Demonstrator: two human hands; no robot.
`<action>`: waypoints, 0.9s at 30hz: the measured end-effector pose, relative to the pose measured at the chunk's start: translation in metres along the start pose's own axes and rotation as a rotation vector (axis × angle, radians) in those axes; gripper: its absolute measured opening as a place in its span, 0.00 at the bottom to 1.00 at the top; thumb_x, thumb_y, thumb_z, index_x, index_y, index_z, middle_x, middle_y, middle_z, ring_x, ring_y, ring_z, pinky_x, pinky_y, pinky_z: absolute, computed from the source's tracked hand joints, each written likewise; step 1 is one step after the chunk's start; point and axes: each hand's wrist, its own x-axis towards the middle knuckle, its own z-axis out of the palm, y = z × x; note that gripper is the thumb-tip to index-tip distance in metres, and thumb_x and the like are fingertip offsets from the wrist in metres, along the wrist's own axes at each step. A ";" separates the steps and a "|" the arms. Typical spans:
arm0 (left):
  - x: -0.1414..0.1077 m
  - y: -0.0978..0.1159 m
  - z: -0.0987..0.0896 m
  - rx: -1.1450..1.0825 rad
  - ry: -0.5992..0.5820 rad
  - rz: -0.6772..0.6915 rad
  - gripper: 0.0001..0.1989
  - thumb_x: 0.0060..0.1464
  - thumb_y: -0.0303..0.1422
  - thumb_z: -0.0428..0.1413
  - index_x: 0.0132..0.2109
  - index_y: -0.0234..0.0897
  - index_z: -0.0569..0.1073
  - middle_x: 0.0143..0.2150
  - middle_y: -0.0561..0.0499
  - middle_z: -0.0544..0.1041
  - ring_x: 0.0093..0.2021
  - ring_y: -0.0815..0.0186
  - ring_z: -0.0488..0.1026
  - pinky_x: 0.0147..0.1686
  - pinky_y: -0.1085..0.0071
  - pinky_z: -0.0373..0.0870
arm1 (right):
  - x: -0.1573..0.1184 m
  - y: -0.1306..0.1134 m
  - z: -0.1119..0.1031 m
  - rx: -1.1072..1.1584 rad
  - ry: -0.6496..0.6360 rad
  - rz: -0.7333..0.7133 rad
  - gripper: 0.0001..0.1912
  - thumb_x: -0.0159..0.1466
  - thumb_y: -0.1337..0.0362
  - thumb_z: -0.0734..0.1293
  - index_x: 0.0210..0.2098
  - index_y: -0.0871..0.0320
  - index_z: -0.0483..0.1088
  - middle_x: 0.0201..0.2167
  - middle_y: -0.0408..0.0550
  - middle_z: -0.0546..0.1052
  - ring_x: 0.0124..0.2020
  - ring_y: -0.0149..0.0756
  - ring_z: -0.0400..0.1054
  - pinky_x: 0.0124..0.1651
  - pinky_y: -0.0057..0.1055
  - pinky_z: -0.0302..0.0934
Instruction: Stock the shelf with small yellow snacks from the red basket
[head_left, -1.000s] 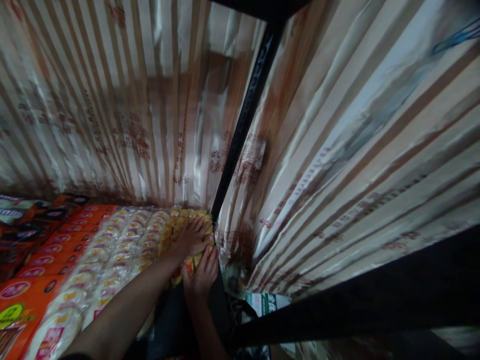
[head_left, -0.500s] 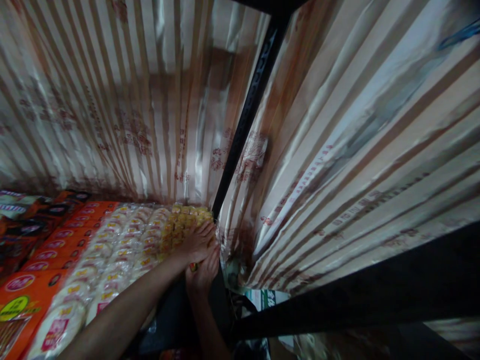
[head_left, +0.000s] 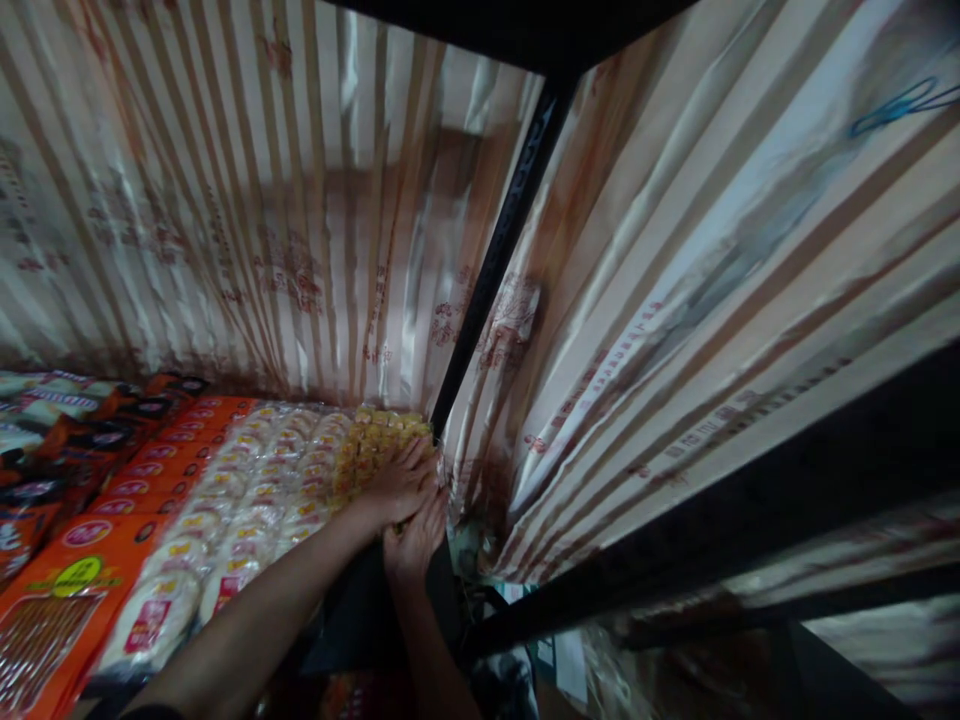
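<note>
Rows of small yellow wrapped packets [head_left: 367, 440] stand at the far right corner of a dark shelf. My left hand [head_left: 405, 482] lies over their near right part, fingers extended toward the corner. Beside it, and touching it, my right hand [head_left: 418, 535] rests at the shelf's right edge with its fingers pointing up and away. Whatever lies under the palms is hidden. Left of the yellow packets are rows of clear-wrapped round white pastries [head_left: 255, 490].
Orange snack packs [head_left: 97, 560] and dark packets [head_left: 97, 435] fill the left side. A black post [head_left: 499, 240] rises at the corner before pleated, printed curtains [head_left: 337, 200]. A black bar [head_left: 720, 500] crosses the lower right. Blue string [head_left: 892, 108] hangs upper right.
The view has shifted, so the goods and hands appear slightly further right. The small red and yellow item between my hands no longer shows; my hands remain together at the corner.
</note>
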 end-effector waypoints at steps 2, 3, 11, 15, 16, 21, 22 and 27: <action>-0.011 -0.006 -0.002 0.034 0.025 -0.041 0.24 0.62 0.42 0.35 0.61 0.43 0.61 0.67 0.49 0.52 0.67 0.58 0.45 0.63 0.50 0.39 | -0.002 0.001 -0.004 0.001 -0.002 0.014 0.45 0.60 0.47 0.56 0.66 0.69 0.35 0.64 0.72 0.46 0.63 0.61 0.42 0.54 0.58 0.48; -0.018 -0.009 -0.003 0.059 0.043 -0.080 0.24 0.62 0.42 0.36 0.61 0.42 0.60 0.67 0.48 0.53 0.67 0.57 0.44 0.63 0.49 0.38 | -0.004 0.000 -0.007 0.004 -0.005 0.027 0.44 0.61 0.47 0.56 0.66 0.68 0.36 0.64 0.72 0.46 0.64 0.60 0.42 0.54 0.57 0.48; -0.107 -0.006 0.010 0.134 0.231 -0.274 0.28 0.55 0.34 0.46 0.62 0.30 0.58 0.66 0.39 0.52 0.67 0.51 0.41 0.63 0.48 0.44 | -0.021 -0.010 -0.036 0.065 -0.044 0.022 0.35 0.65 0.54 0.53 0.66 0.66 0.39 0.65 0.69 0.46 0.65 0.55 0.41 0.55 0.54 0.51; -0.146 0.013 0.041 -0.073 0.215 -0.256 0.24 0.56 0.28 0.40 0.59 0.34 0.63 0.62 0.42 0.62 0.63 0.60 0.56 0.60 0.57 0.59 | -0.030 -0.009 -0.043 0.091 -0.065 -0.024 0.32 0.65 0.57 0.54 0.64 0.67 0.45 0.65 0.69 0.46 0.65 0.55 0.42 0.55 0.55 0.51; -0.151 0.016 0.047 -0.107 0.210 -0.278 0.24 0.56 0.27 0.39 0.58 0.34 0.64 0.61 0.42 0.64 0.62 0.60 0.58 0.59 0.58 0.60 | -0.033 -0.009 -0.044 0.103 -0.072 -0.032 0.31 0.65 0.58 0.54 0.64 0.67 0.47 0.64 0.69 0.47 0.65 0.55 0.42 0.55 0.55 0.51; -0.146 0.017 0.046 -0.166 0.199 -0.429 0.25 0.54 0.25 0.39 0.58 0.27 0.63 0.61 0.39 0.62 0.62 0.60 0.58 0.60 0.62 0.59 | -0.047 -0.010 -0.053 0.184 -0.131 -0.011 0.27 0.65 0.61 0.53 0.61 0.67 0.53 0.62 0.66 0.55 0.63 0.50 0.49 0.56 0.52 0.53; -0.143 0.016 0.042 -0.167 0.184 -0.441 0.25 0.54 0.25 0.39 0.58 0.27 0.62 0.62 0.39 0.62 0.63 0.60 0.57 0.60 0.63 0.59 | -0.050 -0.012 -0.056 0.207 -0.138 -0.001 0.27 0.65 0.61 0.53 0.60 0.67 0.54 0.61 0.66 0.57 0.62 0.49 0.50 0.56 0.51 0.53; -0.138 0.021 0.025 -0.168 0.112 -0.461 0.25 0.53 0.24 0.41 0.59 0.25 0.62 0.63 0.38 0.59 0.63 0.61 0.56 0.61 0.66 0.57 | -0.063 -0.027 -0.079 0.336 -0.175 0.053 0.23 0.65 0.62 0.51 0.57 0.67 0.59 0.57 0.63 0.64 0.59 0.43 0.57 0.56 0.46 0.56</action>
